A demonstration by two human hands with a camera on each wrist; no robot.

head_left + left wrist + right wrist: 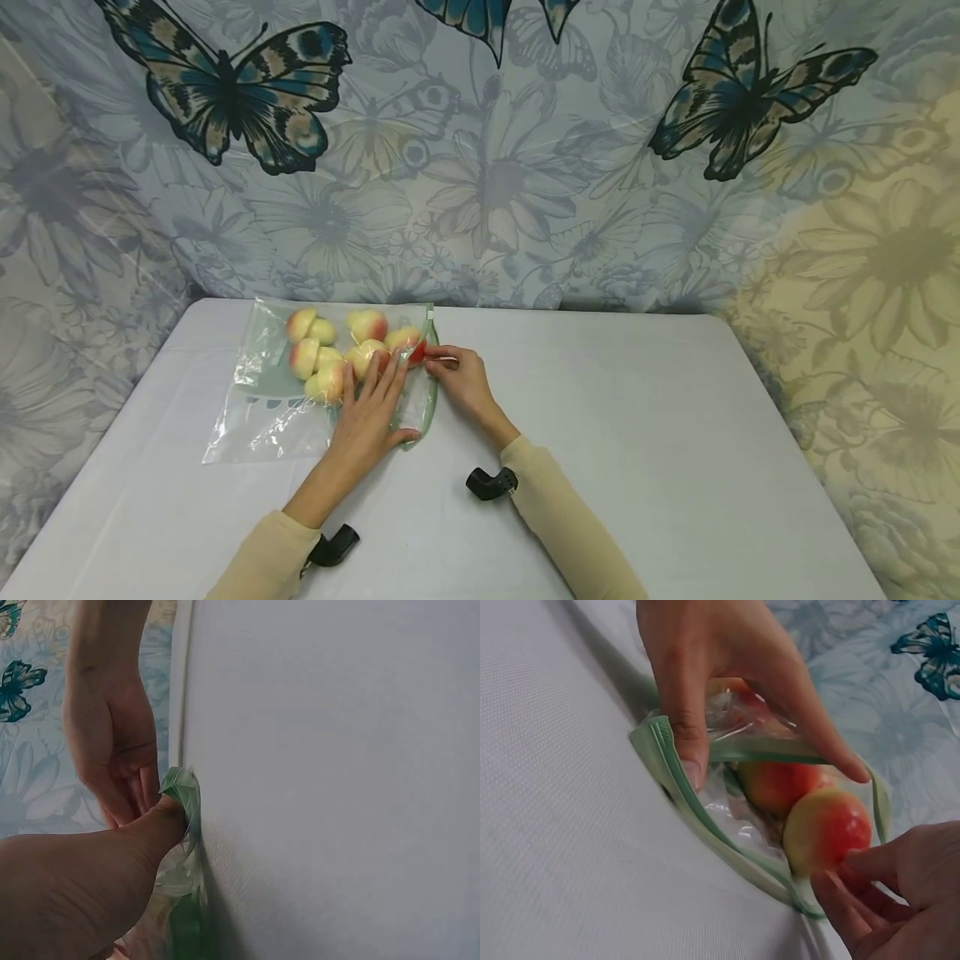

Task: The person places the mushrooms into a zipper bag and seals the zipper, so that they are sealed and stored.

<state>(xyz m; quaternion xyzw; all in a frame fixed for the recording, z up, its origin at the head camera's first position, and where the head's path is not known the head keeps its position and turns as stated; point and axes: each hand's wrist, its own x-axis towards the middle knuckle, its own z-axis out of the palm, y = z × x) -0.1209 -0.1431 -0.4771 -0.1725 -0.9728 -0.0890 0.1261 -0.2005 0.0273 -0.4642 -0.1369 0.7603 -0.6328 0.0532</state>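
Note:
A clear zip bag (281, 437) with a green zip edge lies on the table, with several yellow-and-red round fruits (367, 325) inside. My left hand (369, 415) lies over the bag's right part, fingers straight and spread. In the right wrist view, its thumb is at the lower rim of the parted mouth and a finger reaches along the upper green rim (772, 751). My right hand (465, 382) is at the mouth from the right. Its thumb and finger pinch the near end of a fruit (829, 829) in the opening; its other fingers are bent.
The white table (637, 417) extends to the right of the bag. Behind it hangs a flowered, butterfly-print cloth (487, 208), which also covers both sides. A black wrist device (491, 483) is on the right sleeve, another (335, 546) on the left.

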